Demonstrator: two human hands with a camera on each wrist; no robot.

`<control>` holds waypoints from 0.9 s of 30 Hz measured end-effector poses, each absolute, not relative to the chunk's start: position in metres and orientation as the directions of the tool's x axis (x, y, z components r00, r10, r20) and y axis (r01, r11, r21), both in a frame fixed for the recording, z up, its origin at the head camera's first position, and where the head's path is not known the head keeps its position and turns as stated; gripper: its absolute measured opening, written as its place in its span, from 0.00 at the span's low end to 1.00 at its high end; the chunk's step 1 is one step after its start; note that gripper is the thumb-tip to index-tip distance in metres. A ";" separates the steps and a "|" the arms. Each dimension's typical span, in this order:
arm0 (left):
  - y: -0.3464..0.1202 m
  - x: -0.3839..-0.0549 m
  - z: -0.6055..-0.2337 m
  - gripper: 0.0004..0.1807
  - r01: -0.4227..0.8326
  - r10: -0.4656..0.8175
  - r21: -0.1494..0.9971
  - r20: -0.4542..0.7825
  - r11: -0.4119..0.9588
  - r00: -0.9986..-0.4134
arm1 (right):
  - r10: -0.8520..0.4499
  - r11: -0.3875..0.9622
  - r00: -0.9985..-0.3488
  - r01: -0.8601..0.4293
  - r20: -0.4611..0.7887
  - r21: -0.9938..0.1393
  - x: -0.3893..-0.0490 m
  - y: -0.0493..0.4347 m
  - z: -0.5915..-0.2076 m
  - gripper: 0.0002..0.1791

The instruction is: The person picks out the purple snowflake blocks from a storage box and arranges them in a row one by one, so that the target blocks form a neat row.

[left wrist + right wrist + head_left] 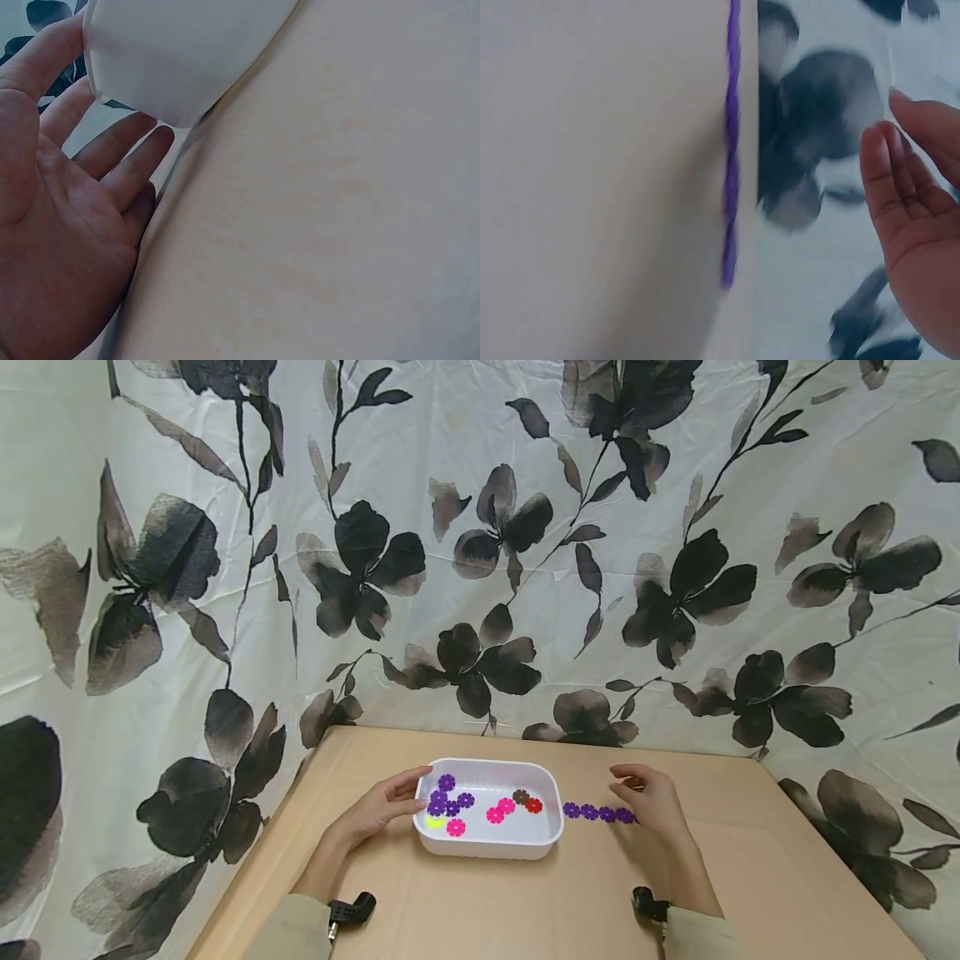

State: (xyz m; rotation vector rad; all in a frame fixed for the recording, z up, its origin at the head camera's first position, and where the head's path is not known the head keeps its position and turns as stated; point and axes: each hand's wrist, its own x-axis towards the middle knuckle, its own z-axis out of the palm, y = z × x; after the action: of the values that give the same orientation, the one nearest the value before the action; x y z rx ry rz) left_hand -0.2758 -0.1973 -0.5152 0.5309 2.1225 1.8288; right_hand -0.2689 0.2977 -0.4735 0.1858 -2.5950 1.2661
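A white plastic tray stands on the table with loose flower-shaped plastic discs inside. My left hand holds the tray's left end, thumb over the rim and index finger at the back corner. In the left wrist view, its other fingers spread below the tray wall. To the right of the tray runs a row of joined purple discs. My right hand hovers over the row's right end, which it partly hides in the head view. The right wrist view shows its thumb and fingers apart from the purple row, holding nothing.
Purple discs lie at the tray's left, with a yellow-green disc and a pink disc nearby. Further right are pink discs, a brown disc and a red disc. A flower-print cloth hangs behind the table.
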 end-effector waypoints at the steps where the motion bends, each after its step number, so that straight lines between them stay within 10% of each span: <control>1: -0.197 -0.276 -0.516 0.39 0.088 0.455 0.988 0.021 0.126 -0.890 | -0.012 0.597 -0.958 -0.237 0.287 -0.766 -0.270 0.289 -0.471 0.17; 27: -0.197 -0.278 -0.516 0.38 0.085 0.448 0.987 0.014 0.139 -0.894 | -0.297 0.430 -0.915 -0.384 0.273 -0.817 -0.282 0.140 -0.462 0.13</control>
State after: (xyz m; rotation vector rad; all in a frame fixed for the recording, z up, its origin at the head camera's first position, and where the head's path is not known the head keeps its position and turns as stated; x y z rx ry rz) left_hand -0.2777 -0.1971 -0.5165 0.5185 2.1356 1.8194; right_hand -0.2817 0.1405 -0.4620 0.6166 -2.5819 1.5103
